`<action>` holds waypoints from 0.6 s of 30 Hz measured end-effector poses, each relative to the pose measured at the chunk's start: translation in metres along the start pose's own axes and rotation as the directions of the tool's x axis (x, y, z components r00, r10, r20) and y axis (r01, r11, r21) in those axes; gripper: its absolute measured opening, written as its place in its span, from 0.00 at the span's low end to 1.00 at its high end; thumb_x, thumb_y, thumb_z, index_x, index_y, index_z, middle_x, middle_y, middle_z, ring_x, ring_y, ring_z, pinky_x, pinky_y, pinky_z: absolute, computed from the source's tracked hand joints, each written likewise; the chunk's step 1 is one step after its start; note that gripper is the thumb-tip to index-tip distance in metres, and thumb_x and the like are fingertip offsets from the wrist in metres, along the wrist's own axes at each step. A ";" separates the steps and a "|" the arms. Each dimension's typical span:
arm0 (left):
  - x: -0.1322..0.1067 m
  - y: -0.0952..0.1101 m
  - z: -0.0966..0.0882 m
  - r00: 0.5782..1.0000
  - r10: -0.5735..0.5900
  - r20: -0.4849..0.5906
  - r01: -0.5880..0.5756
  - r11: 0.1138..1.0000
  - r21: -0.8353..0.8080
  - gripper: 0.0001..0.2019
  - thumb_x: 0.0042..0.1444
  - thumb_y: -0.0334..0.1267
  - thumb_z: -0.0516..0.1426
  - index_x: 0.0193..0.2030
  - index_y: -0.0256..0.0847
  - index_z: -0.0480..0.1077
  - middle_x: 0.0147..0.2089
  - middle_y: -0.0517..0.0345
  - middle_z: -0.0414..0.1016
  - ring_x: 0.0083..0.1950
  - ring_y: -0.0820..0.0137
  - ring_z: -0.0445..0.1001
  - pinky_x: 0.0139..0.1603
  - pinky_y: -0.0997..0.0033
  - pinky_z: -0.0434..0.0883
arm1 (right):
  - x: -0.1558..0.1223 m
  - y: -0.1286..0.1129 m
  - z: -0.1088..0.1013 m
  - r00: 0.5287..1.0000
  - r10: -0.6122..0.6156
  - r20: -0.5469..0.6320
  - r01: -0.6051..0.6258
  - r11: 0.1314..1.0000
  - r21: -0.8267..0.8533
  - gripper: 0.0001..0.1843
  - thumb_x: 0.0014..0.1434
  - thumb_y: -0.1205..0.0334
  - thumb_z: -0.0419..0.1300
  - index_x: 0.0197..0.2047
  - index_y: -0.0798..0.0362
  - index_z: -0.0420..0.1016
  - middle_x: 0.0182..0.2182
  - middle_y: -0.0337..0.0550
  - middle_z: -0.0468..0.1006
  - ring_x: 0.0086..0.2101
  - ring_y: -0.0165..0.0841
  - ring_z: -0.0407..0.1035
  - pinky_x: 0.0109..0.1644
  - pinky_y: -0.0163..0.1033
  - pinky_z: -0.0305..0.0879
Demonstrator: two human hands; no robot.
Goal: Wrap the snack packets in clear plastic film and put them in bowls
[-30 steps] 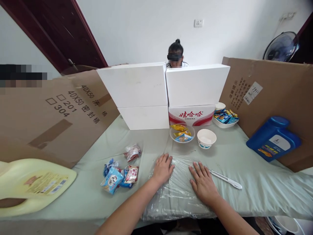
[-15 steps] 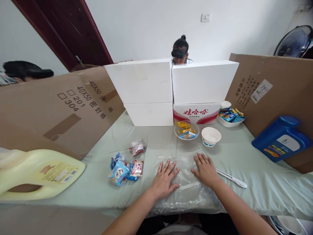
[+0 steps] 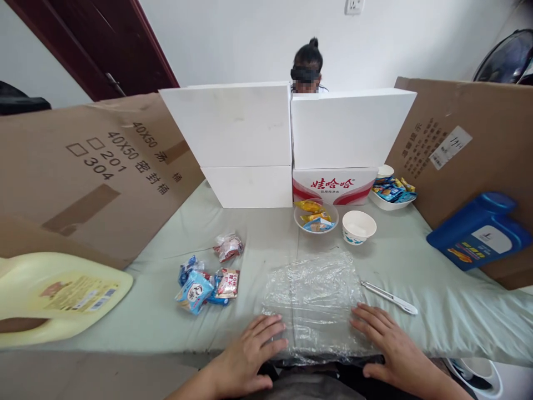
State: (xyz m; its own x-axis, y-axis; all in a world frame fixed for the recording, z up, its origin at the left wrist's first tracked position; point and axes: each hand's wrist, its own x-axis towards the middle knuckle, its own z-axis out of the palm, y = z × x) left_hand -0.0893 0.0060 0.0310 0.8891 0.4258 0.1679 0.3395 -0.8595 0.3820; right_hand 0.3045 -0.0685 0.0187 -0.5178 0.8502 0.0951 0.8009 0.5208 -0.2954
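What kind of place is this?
Probably an ordinary room turned into a makeshift work booth: a cloth-covered table, cardboard sheets standing as walls, white boxes stacked across the back.

Plastic sheet [image 3: 314, 300] — clear, with white glare streaks; the pale green tablecloth [image 3: 416, 266] shows through it. Snack packets [image 3: 206, 283]: blue-and-white, red-and-white. Paper bowl [image 3: 358, 226] white, blue motif near the base. Glass bowl [image 3: 315, 218] clear, holding yellow and orange wrappers. Blue jug [image 3: 478, 230] has a white label. Pale yellow jug [image 3: 58, 294] has a cream label. Foam boxes [image 3: 233, 125] plain white. Cardboard [image 3: 83, 172] brown with black print. Carton [image 3: 333, 186] — white, red lettering.
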 end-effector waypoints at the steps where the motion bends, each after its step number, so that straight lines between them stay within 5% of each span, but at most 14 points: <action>1: -0.003 0.000 0.002 1.000 -0.007 0.023 0.006 1.000 0.015 0.19 0.56 0.36 0.59 0.56 0.44 0.66 0.60 0.49 0.70 0.64 0.55 0.63 0.62 0.51 0.65 | -0.007 -0.001 0.007 1.000 -0.010 0.006 0.010 1.000 -0.013 0.33 0.58 0.50 0.61 0.65 0.45 0.61 0.62 0.47 0.65 0.62 0.43 0.57 0.63 0.51 0.57; 4: -0.008 -0.001 0.005 0.997 -0.072 0.004 0.072 0.995 -0.071 0.13 0.59 0.25 0.51 0.46 0.44 0.70 0.55 0.54 0.74 0.64 0.61 0.65 0.63 0.58 0.64 | -0.020 -0.007 0.020 0.999 0.025 -0.047 -0.025 1.000 -0.014 0.19 0.63 0.62 0.55 0.57 0.44 0.70 0.59 0.44 0.69 0.62 0.38 0.58 0.63 0.48 0.57; 8: -0.001 0.001 -0.006 0.948 -0.318 0.002 0.298 0.886 -0.356 0.06 0.63 0.33 0.50 0.38 0.41 0.68 0.37 0.57 0.77 0.41 0.70 0.77 0.44 0.73 0.72 | -0.019 -0.015 0.017 0.983 0.171 -0.073 -0.148 0.957 0.250 0.10 0.65 0.60 0.52 0.42 0.48 0.75 0.51 0.47 0.76 0.57 0.39 0.65 0.58 0.45 0.64; 12: 0.022 -0.008 -0.014 0.817 -0.576 -0.022 0.496 0.723 -0.481 0.07 0.62 0.37 0.50 0.35 0.41 0.67 0.28 0.63 0.73 0.27 0.73 0.73 0.31 0.76 0.69 | -0.001 -0.013 0.015 0.899 0.434 -0.048 -0.344 0.772 0.535 0.13 0.64 0.55 0.51 0.43 0.49 0.74 0.41 0.46 0.79 0.41 0.36 0.75 0.45 0.40 0.72; 18: 0.065 -0.042 -0.001 0.608 -0.767 -0.205 0.733 0.641 -0.227 0.11 0.58 0.32 0.55 0.48 0.43 0.69 0.33 0.61 0.78 0.33 0.68 0.77 0.36 0.72 0.69 | 0.037 -0.002 0.034 0.699 0.709 -0.095 -0.466 0.552 0.691 0.27 0.60 0.53 0.51 0.60 0.53 0.59 0.31 0.40 0.78 0.29 0.34 0.74 0.35 0.39 0.72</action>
State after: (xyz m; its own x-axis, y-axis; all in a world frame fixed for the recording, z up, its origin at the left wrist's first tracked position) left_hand -0.0458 0.0704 0.0265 0.2173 0.9761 -0.0051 0.7994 -0.1750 0.5748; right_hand 0.2731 -0.0407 -0.0092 0.2348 0.9706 -0.0528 0.4758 -0.1621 -0.8645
